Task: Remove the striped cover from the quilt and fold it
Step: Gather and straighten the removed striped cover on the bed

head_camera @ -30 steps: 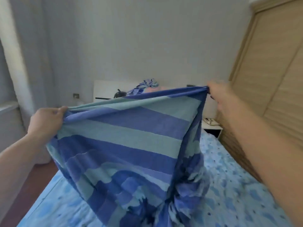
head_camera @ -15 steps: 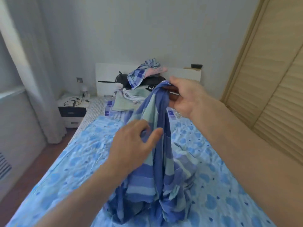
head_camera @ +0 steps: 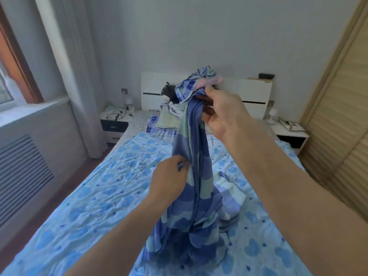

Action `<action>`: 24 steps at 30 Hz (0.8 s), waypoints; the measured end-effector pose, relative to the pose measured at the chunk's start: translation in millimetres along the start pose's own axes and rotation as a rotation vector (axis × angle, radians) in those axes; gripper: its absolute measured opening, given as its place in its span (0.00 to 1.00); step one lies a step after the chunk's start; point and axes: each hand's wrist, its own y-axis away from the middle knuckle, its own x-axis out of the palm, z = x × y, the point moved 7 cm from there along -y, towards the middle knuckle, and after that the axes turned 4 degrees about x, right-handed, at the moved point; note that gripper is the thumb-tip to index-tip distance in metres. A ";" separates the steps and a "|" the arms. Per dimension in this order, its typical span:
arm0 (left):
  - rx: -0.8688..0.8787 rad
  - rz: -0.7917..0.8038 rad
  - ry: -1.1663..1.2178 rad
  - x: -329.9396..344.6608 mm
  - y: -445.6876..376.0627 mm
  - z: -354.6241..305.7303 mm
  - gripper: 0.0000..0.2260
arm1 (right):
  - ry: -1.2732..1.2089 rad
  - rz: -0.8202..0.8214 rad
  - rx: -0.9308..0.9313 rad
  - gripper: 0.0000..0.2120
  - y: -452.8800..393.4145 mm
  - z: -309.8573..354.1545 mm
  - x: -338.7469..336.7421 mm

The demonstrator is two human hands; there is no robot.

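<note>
Striped cover (head_camera: 196, 198) hangs bunched at frame centre, lower end heaped on blue patterned bed (head_camera: 95, 200). Right hand (head_camera: 222, 111), centre-right and raised, grips cover's gathered top (fingers curled round cloth). Left hand (head_camera: 169, 181), lower centre, pinches fold at cover's left edge. Clothes pile (head_camera: 196, 84) against white headboard (head_camera: 256, 92) above. Nightstand (head_camera: 115, 122) at left, curtain (head_camera: 77, 76) upper left, wooden wardrobe (head_camera: 338, 136) along right edge.

Single head view, looking forward-down along bed (head_camera: 83, 196), hands (head_camera: 223, 114) close.
</note>
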 end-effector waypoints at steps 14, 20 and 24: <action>-0.202 0.009 0.088 7.6 10.0 19.7 0.09 | -0.108 0.130 0.108 0.09 -10.7 -9.5 -55.4; -0.502 0.260 0.938 -10.2 29.6 -4.2 0.12 | 0.267 0.264 0.059 0.13 -54.1 -42.2 -83.1; -0.465 0.191 1.076 -48.6 20.1 -16.8 0.09 | 0.462 0.287 -0.119 0.23 -42.7 -104.6 -127.4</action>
